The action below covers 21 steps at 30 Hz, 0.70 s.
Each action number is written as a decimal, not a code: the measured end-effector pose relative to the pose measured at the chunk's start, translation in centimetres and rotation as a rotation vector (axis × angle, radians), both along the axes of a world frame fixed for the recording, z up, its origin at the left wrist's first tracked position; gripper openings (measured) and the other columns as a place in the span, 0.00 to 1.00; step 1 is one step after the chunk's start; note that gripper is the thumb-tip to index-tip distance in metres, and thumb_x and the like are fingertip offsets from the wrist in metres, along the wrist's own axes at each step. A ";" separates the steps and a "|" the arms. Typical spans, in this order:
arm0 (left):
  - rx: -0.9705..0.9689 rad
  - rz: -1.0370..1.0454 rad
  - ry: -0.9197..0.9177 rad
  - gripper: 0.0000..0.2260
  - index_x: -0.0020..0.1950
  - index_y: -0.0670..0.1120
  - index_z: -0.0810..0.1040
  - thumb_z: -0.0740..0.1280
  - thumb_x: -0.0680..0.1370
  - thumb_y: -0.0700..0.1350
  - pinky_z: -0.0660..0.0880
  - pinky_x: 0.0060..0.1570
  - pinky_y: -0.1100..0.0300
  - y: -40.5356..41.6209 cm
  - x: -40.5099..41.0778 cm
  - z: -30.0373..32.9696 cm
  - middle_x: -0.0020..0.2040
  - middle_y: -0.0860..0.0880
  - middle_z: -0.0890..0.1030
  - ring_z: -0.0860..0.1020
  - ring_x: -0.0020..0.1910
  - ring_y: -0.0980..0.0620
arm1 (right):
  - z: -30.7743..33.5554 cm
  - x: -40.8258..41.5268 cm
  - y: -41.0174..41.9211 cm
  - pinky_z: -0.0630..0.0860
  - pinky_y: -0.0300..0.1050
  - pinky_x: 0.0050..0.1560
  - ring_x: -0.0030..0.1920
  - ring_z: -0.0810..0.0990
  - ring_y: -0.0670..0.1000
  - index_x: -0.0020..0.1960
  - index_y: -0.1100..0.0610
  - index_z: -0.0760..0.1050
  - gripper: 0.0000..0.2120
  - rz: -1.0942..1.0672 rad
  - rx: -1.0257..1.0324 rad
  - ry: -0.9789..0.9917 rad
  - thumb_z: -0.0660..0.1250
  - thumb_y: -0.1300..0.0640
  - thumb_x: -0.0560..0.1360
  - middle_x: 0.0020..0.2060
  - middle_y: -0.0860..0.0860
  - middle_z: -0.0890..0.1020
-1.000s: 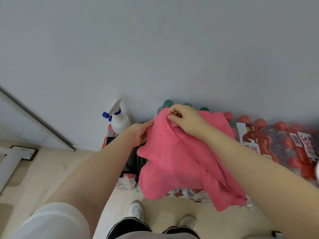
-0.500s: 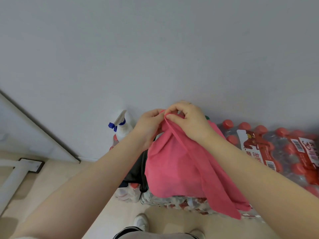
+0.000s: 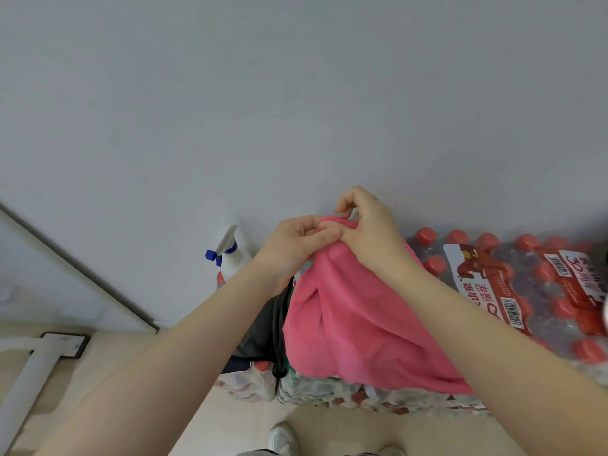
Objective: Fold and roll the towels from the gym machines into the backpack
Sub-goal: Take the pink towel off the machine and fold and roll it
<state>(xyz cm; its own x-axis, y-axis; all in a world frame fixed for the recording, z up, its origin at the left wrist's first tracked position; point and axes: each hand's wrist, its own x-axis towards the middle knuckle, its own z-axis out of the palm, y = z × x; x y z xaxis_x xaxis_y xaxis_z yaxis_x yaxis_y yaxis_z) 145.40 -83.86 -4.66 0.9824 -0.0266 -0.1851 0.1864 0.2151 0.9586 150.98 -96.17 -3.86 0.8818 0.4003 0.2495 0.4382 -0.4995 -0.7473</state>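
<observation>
A pink towel (image 3: pixel 355 327) hangs from both my hands in front of the grey wall, over stacked bottle packs. My left hand (image 3: pixel 292 245) pinches its top edge from the left. My right hand (image 3: pixel 368 232) pinches the same top edge right beside it, the two hands touching. The towel drapes down in loose folds to about pack height. A dark bag (image 3: pixel 263 330), perhaps the backpack, sits on the packs just left of the towel and is partly hidden by it and my left forearm.
A white spray bottle (image 3: pixel 230 255) with a blue trigger stands against the wall on the left. Shrink-wrapped packs of red-capped water bottles (image 3: pixel 539 291) fill the right side. A white machine foot (image 3: pixel 39 357) lies on the beige floor at left. My shoes (image 3: pixel 283 439) show below.
My hands have come together at the towel's top edge and risen slightly; a second ago they were apart, holding it wider. The towel hangs narrower and more bunched.
</observation>
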 end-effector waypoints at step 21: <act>-0.292 -0.010 -0.254 0.06 0.41 0.41 0.75 0.60 0.75 0.40 0.78 0.36 0.65 -15.5 -10.3 6.2 0.32 0.49 0.82 0.80 0.32 0.56 | 1.6 -10.6 -19.3 0.72 0.27 0.46 0.47 0.75 0.39 0.57 0.47 0.66 0.15 0.311 0.190 0.400 0.54 0.65 0.79 0.50 0.46 0.74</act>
